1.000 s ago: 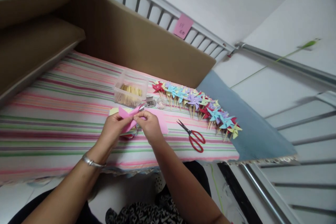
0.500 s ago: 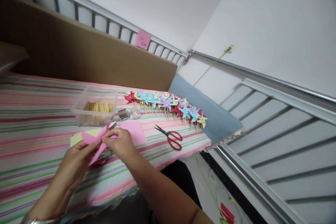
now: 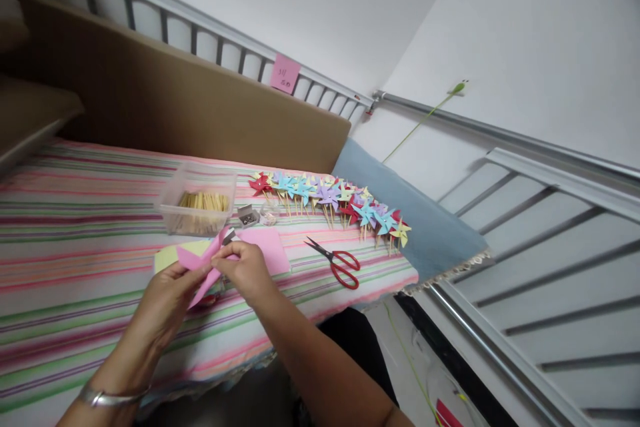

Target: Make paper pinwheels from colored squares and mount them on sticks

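Observation:
A pink paper pinwheel (image 3: 203,261), its blades partly folded, is held up between both hands over the striped cloth. My left hand (image 3: 177,287) grips it from the left, fingers closed on the paper. From the right, my right hand (image 3: 246,268) pinches a folded blade near the middle; the fingertips partly cover that spot. Beneath lie a flat pink paper sheet (image 3: 273,250) and a yellow paper sheet (image 3: 167,256). Red-handled scissors (image 3: 334,260) rest open on the cloth to the right of my right hand.
Behind my hands stands a clear plastic box (image 3: 170,210) with wooden sticks (image 3: 207,202). Beside it are a small box of pins (image 3: 247,215) and a little clear container (image 3: 269,215). Finished pinwheels (image 3: 327,195) stand in rows at the back right. A cardboard panel (image 3: 200,100) borders the far side.
The view has shifted, so everything sits a little farther right in the picture. Both hands keep their hold on the pink pinwheel with hardly any change.

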### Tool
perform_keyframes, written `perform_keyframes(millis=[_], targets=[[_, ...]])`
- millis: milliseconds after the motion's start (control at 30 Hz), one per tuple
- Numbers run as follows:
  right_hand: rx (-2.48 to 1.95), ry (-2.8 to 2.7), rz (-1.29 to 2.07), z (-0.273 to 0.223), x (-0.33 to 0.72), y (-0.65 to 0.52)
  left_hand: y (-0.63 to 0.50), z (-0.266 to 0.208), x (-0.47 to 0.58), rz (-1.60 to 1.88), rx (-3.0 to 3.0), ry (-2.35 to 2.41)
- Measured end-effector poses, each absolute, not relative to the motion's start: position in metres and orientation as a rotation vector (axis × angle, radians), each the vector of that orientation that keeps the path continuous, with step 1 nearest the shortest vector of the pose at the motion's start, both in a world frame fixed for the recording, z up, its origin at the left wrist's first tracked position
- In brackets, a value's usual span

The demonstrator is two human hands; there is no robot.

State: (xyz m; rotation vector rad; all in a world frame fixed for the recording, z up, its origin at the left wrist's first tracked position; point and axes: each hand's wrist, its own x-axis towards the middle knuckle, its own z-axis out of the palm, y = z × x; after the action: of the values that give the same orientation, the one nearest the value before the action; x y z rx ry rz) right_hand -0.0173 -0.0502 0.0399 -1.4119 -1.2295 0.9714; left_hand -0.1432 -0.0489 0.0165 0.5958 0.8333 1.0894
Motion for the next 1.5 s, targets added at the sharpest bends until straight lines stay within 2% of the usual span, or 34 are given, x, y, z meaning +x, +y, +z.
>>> perform_keyframes(millis=[533,1033,1233,1400,1500], targets=[[-1.393,-1.252,0.978,0.044,-0.019,-0.052,-0.049,0.016,-0.144,1.115,0.616,0.788],[-1.306,-1.456,0.836,0.049,-0.017,-0.053,-0.049,0.015,-0.138,1.098,0.624,0.843],[-1.295,-1.678,0.778,0.078,0.002,-0.046,-0.040,0.025,-0.161,1.318,0.608,0.893],[-1.351,-1.815,0.516,0.101,0.017,0.026,-0.026,0.033,-0.206,1.658,0.382,0.850],[-1.403,-1.990,0.551,0.098,-0.002,0.076,-0.023,0.032,-0.222,1.727,0.314,0.804]])
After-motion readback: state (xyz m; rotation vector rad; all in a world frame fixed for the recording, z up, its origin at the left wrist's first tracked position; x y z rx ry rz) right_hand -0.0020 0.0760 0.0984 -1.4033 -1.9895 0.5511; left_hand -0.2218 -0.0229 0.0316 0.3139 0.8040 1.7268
